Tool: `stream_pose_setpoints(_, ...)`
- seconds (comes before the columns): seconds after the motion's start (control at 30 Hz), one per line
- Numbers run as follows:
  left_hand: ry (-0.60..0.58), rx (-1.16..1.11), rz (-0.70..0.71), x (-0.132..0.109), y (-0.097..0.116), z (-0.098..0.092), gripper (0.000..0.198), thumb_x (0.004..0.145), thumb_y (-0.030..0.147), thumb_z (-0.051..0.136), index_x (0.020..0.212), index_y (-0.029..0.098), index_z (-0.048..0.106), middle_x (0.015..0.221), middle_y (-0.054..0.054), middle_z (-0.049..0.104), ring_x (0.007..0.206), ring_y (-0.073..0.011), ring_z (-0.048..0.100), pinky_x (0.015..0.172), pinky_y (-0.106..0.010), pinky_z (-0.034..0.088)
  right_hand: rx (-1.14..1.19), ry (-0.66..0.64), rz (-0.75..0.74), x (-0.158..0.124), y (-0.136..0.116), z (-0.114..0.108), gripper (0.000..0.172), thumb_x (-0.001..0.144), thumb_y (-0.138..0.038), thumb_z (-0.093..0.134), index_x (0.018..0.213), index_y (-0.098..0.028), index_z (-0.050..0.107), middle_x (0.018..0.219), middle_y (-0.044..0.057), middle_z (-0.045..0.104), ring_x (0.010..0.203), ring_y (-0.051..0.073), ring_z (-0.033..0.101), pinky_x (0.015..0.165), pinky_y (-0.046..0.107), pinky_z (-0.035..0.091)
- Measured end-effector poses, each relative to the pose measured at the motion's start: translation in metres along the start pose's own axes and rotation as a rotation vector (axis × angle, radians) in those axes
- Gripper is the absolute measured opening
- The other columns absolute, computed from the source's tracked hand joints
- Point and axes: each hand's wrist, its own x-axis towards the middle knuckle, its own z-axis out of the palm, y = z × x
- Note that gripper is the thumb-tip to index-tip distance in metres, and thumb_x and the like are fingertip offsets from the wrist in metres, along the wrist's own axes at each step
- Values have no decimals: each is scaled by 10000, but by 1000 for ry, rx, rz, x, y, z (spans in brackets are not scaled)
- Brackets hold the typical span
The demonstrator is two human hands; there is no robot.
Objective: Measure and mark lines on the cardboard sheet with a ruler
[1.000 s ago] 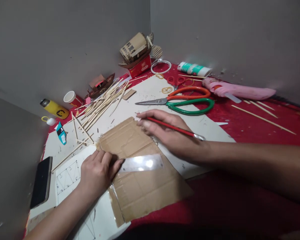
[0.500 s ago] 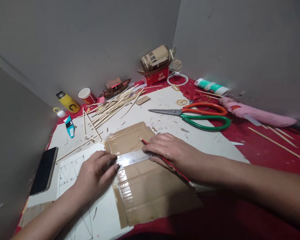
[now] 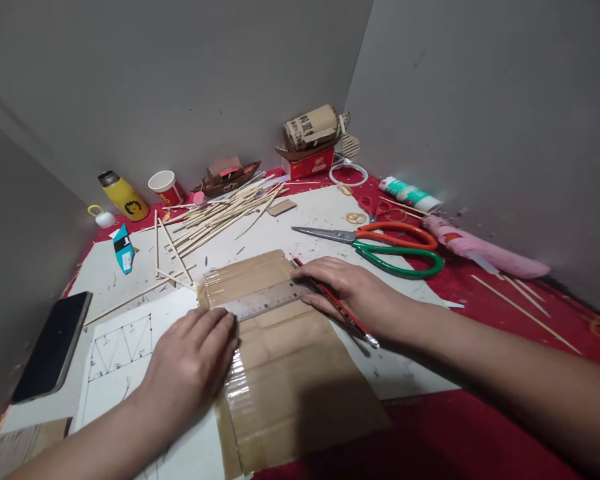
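A clear ruler (image 3: pixel 265 299) lies across a brown cardboard piece (image 3: pixel 290 373) that has shiny tape along its left side. My left hand (image 3: pixel 193 357) presses on the ruler's left end, its fingers curled together near the cardboard's taped edge. At the ruler's other end, my right hand (image 3: pixel 347 290) grips a red-and-black pencil (image 3: pixel 341 309), with its fingertips touching the ruler. The pencil slants across the hand, point toward the far side. Under my left forearm is a white sheet with a pencil-drawn truss pattern (image 3: pixel 123 347).
Large scissors (image 3: pixel 355 238) with orange and green handles lie beyond my right hand. Thin wooden sticks (image 3: pixel 220 217) are heaped at the back. A phone (image 3: pixel 53 347) rests at left. A yellow bottle (image 3: pixel 125 197), paper cup (image 3: pixel 166 188) and model boat (image 3: pixel 313 130) stand by the wall.
The ruler has shifted toward the cardboard's far edge, and more of it shows between my hands. My left fingers have closed together over its end. The view has shifted slightly.
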Motion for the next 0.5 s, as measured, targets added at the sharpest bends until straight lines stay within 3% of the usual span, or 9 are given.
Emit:
stream_pose_setpoints(0.1, -90, 84, 64, -4, 18, 0, 465, 962, 331, 567, 1257, -23, 627, 1265, -253, 674, 1118, -370, 666, 891, -505, 605, 20, -7, 1, -1, 5, -1, 253, 920, -257, 617, 1162, -192, 651, 1080, 132, 730, 1012, 249, 690, 877, 407, 564)
stream_pose_setpoints(0.2, -195, 99, 64, -7, 28, 2, 673, 939, 500, 555, 1311, -61, 585, 1338, -292, 612, 1192, -422, 628, 898, -522, 602, 10, -18, -12, -1, 5, -5, 239, 939, -262, 601, 1156, -177, 652, 1075, 138, 728, 999, 247, 694, 872, 403, 569)
stream_pose_setpoints(0.33, -263, 84, 58, -8, 29, 4, 759, 887, 563, 605, 1337, -46, 571, 1388, -289, 568, 1237, -444, 596, 934, -529, 582, -12, -50, -30, 1, 5, -11, 231, 953, -278, 575, 1135, -172, 669, 1046, 145, 737, 963, 262, 709, 838, 412, 585)
stream_pose_setpoints(0.5, -312, 61, 41, -13, 28, 7, 760, 891, 513, 610, 1402, -38, 498, 1469, -294, 477, 1340, -440, 501, 1015, -529, 530, 38, -48, -9, 2, 8, -15, 220, 942, -292, 567, 1105, -239, 704, 1035, 121, 747, 947, 289, 719, 818, 446, 596)
